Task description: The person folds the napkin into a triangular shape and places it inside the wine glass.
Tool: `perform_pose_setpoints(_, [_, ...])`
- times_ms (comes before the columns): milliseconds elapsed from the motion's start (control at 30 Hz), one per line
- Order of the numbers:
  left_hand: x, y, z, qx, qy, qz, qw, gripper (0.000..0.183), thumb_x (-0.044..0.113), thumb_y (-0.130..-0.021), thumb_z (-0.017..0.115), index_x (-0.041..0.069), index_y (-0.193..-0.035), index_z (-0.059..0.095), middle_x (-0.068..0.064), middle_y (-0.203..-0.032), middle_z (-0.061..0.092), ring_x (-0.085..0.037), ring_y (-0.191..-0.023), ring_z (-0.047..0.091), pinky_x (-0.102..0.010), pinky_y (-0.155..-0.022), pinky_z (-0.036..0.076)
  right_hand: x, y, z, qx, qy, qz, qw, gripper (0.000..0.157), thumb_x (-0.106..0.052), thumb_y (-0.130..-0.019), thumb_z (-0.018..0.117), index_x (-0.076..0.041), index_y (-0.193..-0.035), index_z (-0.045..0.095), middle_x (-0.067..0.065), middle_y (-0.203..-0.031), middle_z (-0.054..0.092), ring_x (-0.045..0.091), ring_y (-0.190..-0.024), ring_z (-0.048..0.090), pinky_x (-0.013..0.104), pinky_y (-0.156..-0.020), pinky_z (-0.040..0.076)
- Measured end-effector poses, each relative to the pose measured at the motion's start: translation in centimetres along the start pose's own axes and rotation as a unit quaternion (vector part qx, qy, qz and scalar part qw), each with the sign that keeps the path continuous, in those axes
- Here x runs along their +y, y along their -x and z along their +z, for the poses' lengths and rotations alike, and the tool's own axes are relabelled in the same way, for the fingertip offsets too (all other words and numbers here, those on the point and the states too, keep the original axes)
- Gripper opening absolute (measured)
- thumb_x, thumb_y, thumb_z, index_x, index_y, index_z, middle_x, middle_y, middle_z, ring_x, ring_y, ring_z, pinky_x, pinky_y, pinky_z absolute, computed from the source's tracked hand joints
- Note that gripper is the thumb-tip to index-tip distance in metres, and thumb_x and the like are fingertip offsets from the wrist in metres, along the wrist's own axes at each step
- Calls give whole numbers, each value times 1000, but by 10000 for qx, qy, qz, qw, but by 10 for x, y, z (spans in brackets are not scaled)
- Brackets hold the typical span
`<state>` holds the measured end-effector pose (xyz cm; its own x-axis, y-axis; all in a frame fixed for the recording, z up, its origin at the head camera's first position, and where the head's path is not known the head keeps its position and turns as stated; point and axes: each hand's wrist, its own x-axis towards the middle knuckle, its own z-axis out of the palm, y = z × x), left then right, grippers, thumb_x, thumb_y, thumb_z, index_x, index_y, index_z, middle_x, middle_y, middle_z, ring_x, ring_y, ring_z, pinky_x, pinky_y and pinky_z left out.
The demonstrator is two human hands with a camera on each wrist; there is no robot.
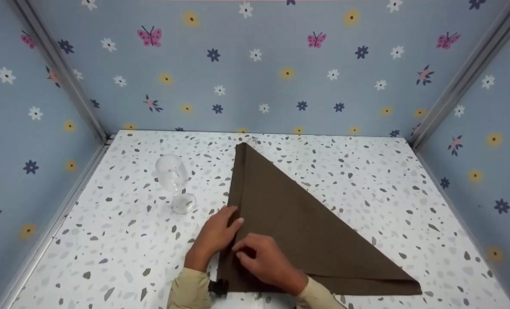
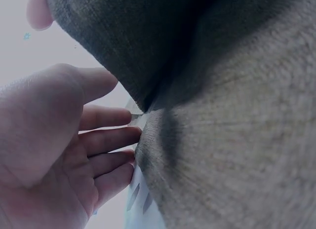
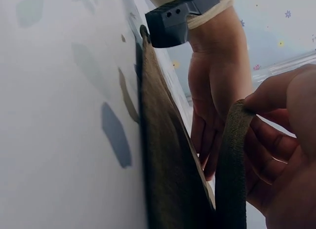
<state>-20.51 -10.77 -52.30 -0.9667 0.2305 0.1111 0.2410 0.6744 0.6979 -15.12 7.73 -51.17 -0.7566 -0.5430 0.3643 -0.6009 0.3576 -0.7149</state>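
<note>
A brown cloth napkin point(image 1: 297, 214) lies folded in a triangle, with narrow folded strips along its left and bottom edges. At the left edge is my left hand point(image 1: 216, 231); in the left wrist view its fairly straight fingers point(image 2: 111, 137) touch the cloth's edge, the thumb apart from them. My right hand point(image 1: 267, 259) pinches the napkin's left strip near the lower corner. A raised flap of the napkin point(image 3: 231, 160) shows between thumb and fingers in the right wrist view.
Left of the napkin, a clear stemmed glass point(image 1: 172, 174) lies on the speckled white table point(image 1: 122, 231). Blue patterned walls point(image 1: 272, 90) enclose the table at the back and both sides. A black wrist camera point(image 3: 170, 24) sits at my left cuff.
</note>
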Motion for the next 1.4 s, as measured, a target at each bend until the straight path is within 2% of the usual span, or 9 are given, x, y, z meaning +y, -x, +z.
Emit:
perform_pose_setpoints(233, [2, 2, -2, -109, 25, -37, 9999, 51, 30, -102, 59, -2, -141, 53, -27, -146, 47, -43, -137, 42, -56, -110, 34, -4, 1, 4, -199, 167, -103, 9996, 11, -10, -95, 67, -13, -102, 76, -6, -93, 66, 0, -82, 59, 17, -74, 50])
perform_pose_setpoints(667, [1, 3, -5, -451, -27, 76, 9989, 47, 26, -101, 60, -1, -139, 56, -21, -150, 45, -41, -144, 32, -56, -113, 29, -6, 4, 11, -609, 574, -264, 9961, 10, -11, -95, 68, -17, -101, 75, -7, -93, 67, 1, -82, 61, 17, -75, 51])
perform_pose_setpoints(1033, [1, 6, -4, -406, -121, -16, 9991, 44, 24, -100, 61, 0, -137, 58, -20, -149, 47, -41, -143, 34, -56, -113, 29, -15, 4, 19, -1093, 592, 61, 9922, 11, -11, -94, 70, -19, -99, 75, -11, -90, 65, -4, -81, 58, 15, -74, 49])
perform_pose_setpoints(1400, [1, 3, -4, -334, -103, 39, 9994, 43, 24, -100, 62, -1, -135, 59, -20, -148, 48, -41, -142, 35, -54, -113, 30, -18, 0, 19, -1720, 920, 273, 9804, 17, -9, -93, 70, -22, -101, 76, -16, -91, 64, -6, -82, 57, 15, -73, 48])
